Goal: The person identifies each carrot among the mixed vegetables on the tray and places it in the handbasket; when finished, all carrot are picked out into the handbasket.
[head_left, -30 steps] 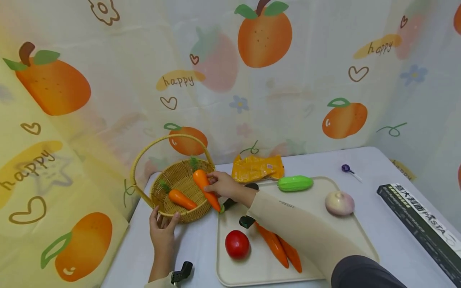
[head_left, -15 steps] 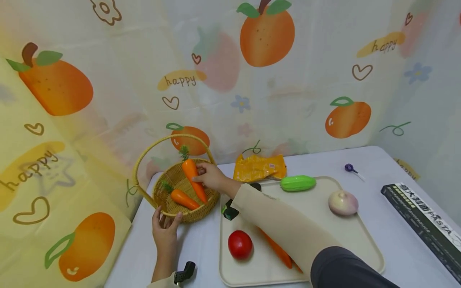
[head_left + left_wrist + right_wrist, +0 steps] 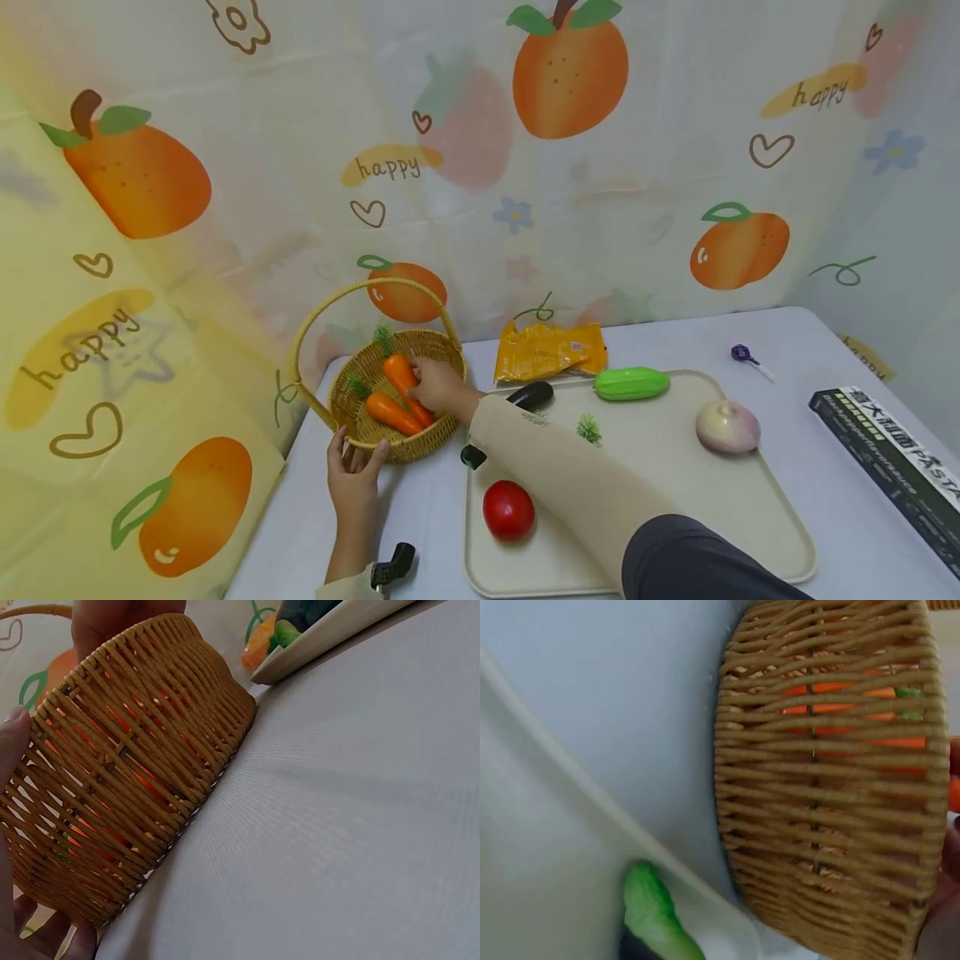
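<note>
A woven basket point(image 3: 438, 346) with a tall handle stands at the table's left. My left hand point(image 3: 354, 492) holds its near rim, thumb and fingers around the wickerwork; the left wrist view shows its thumb point(image 3: 11, 742) at the basket's side. Inside the basket, my right hand point(image 3: 442, 387) pinches an orange carrot point(image 3: 400, 372) with a green top. A second carrot point(image 3: 392, 414) lies beside it in the basket. In the right wrist view, orange shows through the basket wall point(image 3: 832, 802), and the right fingers are mostly cut off at the edge.
A cream tray point(image 3: 675, 517) bears a tomato point(image 3: 509, 511), an eggplant point(image 3: 532, 396), a green cucumber-like vegetable point(image 3: 632, 384) and an onion point(image 3: 728, 427). A leafy top point(image 3: 588, 429) shows beyond the right sleeve. Around it lie a yellow packet point(image 3: 551, 352), a lollipop point(image 3: 742, 354) and a pasta box point(image 3: 885, 467).
My right hand has carried the carrot left over the basket, then lowered it in beside the other carrot. The left hand keeps its hold on the rim. The head view has shifted slightly.
</note>
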The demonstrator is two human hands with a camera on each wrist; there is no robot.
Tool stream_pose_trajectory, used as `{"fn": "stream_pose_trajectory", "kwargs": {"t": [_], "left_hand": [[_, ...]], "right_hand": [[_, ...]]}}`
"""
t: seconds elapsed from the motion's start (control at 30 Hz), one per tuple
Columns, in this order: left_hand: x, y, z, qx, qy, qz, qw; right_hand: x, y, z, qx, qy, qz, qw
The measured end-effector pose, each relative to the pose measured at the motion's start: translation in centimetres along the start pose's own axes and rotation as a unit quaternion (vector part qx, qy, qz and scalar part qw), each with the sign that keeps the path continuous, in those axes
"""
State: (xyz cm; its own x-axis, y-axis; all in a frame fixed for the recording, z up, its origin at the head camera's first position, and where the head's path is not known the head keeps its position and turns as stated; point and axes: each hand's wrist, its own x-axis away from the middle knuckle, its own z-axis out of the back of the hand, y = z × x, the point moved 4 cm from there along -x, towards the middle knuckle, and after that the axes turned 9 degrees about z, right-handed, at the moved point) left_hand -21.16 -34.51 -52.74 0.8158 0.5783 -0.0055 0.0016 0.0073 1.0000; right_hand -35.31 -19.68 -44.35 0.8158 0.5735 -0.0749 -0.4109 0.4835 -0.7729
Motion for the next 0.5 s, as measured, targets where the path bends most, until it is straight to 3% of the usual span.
{"fn": "stream_pose_trajectory", "kwargs": {"t": [0.2, 0.5], "left_hand": [[0.06, -0.29, -0.23, -0.001, -0.008, 0.009, 0.9999], [-0.22, -0.29, -0.03, 0.003, -0.003, 0.003, 1.0]], "right_hand": [[0.07, -0.03, -0.29, 0.066, -0.022, -0.007, 0.9976], [0.29, 0.07, 0.14, 0.031, -0.015, 0.03, 0.9989]]}}
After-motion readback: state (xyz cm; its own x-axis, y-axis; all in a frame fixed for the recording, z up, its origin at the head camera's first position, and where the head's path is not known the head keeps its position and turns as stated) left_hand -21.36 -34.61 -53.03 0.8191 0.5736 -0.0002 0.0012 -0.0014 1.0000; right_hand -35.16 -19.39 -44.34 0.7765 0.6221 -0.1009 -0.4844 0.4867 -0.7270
